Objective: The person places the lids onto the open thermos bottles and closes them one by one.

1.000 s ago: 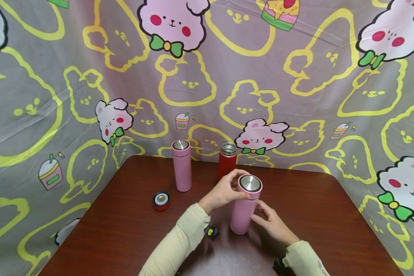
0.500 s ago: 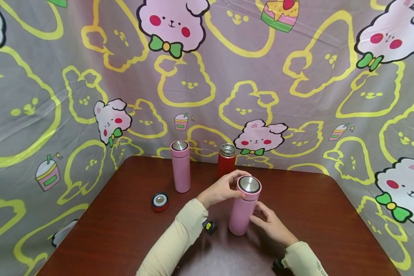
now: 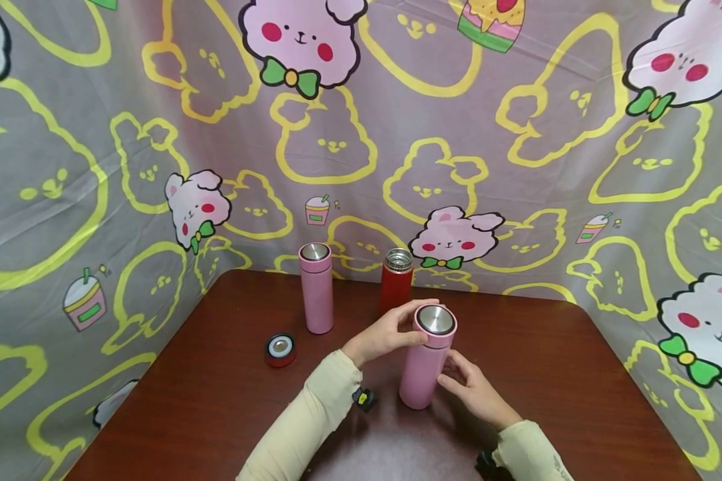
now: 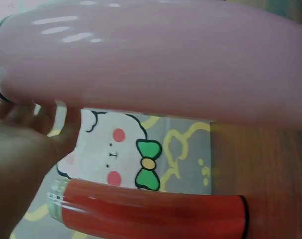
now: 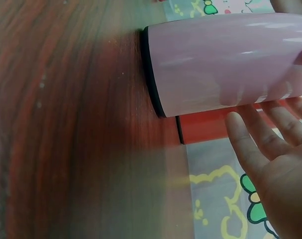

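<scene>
A pink thermos bottle (image 3: 420,377) with a steel-topped lid (image 3: 436,321) stands upright near the front of the table, tilted slightly in the head view. My left hand (image 3: 385,334) grips it at the lid, thumb on the near side and fingers reaching round the far side. Lower down, my right hand (image 3: 475,391) holds the body from the right, its thumb in front and fingers behind. In the right wrist view those fingers (image 5: 238,127) are spread along the pink wall. The bottle's dark base ring shows close to the tabletop there.
Behind stands a red thermos (image 3: 396,287) with its threaded steel neck uncovered. Another pink thermos (image 3: 317,297), lid on, is at the back left. A red lid (image 3: 281,351) lies underside up on the brown table (image 3: 216,401). Patterned cloth (image 3: 349,153) hangs around the table.
Both hands keep their places on the pink thermos. The left thumb and wrist have shifted slightly leftward around the lid; the other bottles and the red lid stay put.
</scene>
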Tool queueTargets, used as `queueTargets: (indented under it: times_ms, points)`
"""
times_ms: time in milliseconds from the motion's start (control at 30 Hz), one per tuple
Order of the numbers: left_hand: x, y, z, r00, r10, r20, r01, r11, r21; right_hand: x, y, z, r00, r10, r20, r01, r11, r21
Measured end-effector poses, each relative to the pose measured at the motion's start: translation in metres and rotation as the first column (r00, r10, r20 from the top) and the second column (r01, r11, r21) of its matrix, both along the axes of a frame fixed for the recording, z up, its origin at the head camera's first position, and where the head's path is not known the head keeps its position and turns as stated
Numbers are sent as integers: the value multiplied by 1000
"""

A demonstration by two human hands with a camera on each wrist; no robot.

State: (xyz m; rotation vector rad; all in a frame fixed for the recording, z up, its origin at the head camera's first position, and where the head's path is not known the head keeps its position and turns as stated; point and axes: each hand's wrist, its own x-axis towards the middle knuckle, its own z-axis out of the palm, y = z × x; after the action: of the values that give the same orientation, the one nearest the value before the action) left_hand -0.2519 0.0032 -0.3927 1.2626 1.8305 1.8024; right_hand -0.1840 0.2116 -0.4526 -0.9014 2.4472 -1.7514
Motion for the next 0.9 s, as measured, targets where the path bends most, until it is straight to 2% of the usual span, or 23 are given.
queueTargets:
  times_ms: [67, 167, 333, 567, 800, 900]
  points:
    - [4, 0, 3, 999, 38, -27, -39, 999, -18, 0, 0, 0, 1000, 0, 1, 0, 1000, 3]
    - [8, 1, 7, 991, 127, -52, -130, 990, -55, 0, 0, 1, 1000, 0, -2, 0, 1000, 9]
    - [12, 5, 9, 975, 220, -7, -220, 973, -77, 1, -1, 2, 1000, -7, -18, 7, 1000, 15]
    - [11, 8, 6, 973, 226, 47, -223, 973, -49, 1, -1, 1, 1000, -24, -13, 24, 1000, 14]
    - [10, 7, 6, 976, 216, 40, -213, 975, -58, 0, 0, 0, 1000, -12, -9, 12, 1000, 12]
    - [10, 5, 9, 982, 189, 29, -187, 981, -58, 0, 1, 0, 1000, 0, -9, 0, 1000, 7]
